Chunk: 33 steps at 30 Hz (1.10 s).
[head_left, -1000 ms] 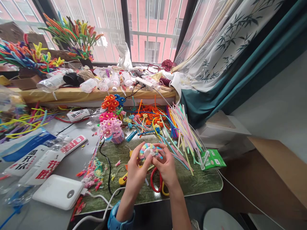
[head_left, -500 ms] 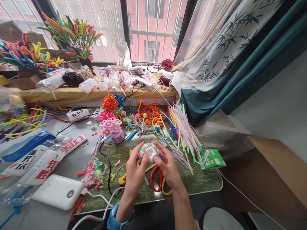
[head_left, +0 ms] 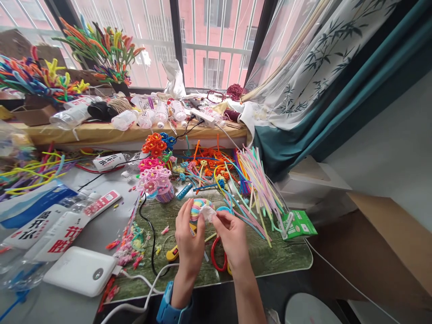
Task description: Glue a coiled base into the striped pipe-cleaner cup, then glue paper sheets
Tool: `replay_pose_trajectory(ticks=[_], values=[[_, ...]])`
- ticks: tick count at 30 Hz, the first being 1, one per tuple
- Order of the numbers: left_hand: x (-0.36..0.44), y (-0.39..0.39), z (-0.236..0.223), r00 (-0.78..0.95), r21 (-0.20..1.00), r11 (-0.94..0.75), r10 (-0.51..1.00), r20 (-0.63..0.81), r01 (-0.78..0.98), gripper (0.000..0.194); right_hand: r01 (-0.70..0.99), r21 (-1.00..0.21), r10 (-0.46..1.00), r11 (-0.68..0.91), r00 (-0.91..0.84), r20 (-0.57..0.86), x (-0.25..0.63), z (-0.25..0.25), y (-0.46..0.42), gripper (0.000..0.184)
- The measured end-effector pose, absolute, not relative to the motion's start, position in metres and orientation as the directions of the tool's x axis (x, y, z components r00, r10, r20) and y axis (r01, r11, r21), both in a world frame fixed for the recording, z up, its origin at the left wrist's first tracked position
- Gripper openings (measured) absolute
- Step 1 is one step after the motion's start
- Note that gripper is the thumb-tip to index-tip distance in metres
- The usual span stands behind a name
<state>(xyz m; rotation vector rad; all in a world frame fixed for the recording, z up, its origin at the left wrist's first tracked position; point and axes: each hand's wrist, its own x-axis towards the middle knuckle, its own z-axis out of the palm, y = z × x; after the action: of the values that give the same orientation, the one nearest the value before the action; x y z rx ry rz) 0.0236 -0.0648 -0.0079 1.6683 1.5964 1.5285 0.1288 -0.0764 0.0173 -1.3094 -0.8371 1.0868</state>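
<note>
My left hand (head_left: 189,236) is wrapped around a small round pot (head_left: 196,209) with fuzzy pastel stripes, tilted with its opening toward me. Soft white stuffing, perhaps tissue, (head_left: 206,213) shows at the opening. The fingertips of my right hand (head_left: 233,237) pinch this white material at its right edge. Below my hands lie scissors with red handles (head_left: 215,262), partly covered, and a yellow utility knife (head_left: 172,254). A light blue ring (head_left: 224,209) shows just behind my right fingers.
Behind my hands stands a striped pot (head_left: 166,193) with pink chenille flowers (head_left: 154,173). Pastel pipe cleaners (head_left: 259,180) spread to the right beside a green box (head_left: 300,224). Left are a white power bank (head_left: 81,271), plastic bottles (head_left: 64,234) and a black cable (head_left: 152,229).
The striped pot has turned and shifted slightly left in my left hand. My right hand has come off the pot's side and now pinches the white material.
</note>
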Motion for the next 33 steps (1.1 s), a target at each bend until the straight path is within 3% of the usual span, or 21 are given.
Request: replay_pose_trajectory(ticks=[2, 8, 14, 17, 27, 33], values=[[0.023, -0.065, -0.01, -0.242, 0.844, -0.282, 0.874, 0.422, 0.456, 0.04, -0.218, -0.972, 0.953, -0.088, 0.264, -0.146, 0.128, 0.014, -0.075, 0.039], [0.024, -0.065, -0.012, -0.252, 0.843, -0.288, 0.866, 0.432, 0.455, 0.04, -0.035, -0.998, 0.945, -0.055, 0.322, -0.063, 0.128, 0.014, -0.076, 0.037], [0.027, -0.066, -0.012, -0.237, 0.893, -0.278, 0.897, 0.373, 0.353, 0.04, -0.303, -0.952, 0.963, -0.048, 0.24, -0.125, 0.127, 0.022, -0.078, 0.04], [0.027, -0.067, -0.015, -0.218, 0.928, -0.248, 0.924, 0.313, 0.279, 0.04, -0.34, -0.94, 0.97, -0.036, 0.214, -0.115, 0.126, 0.023, -0.078, 0.04], [0.027, -0.068, -0.013, -0.301, 0.929, -0.236, 0.899, 0.32, 0.285, 0.042, 0.029, -0.999, 0.869, 0.044, 0.493, 0.052, 0.118, 0.017, -0.08, 0.035], [0.026, -0.069, -0.01, -0.308, 0.926, -0.222, 0.897, 0.317, 0.306, 0.043, 0.302, -0.932, 0.848, 0.2, 0.424, 0.319, 0.116, 0.02, -0.085, 0.025]])
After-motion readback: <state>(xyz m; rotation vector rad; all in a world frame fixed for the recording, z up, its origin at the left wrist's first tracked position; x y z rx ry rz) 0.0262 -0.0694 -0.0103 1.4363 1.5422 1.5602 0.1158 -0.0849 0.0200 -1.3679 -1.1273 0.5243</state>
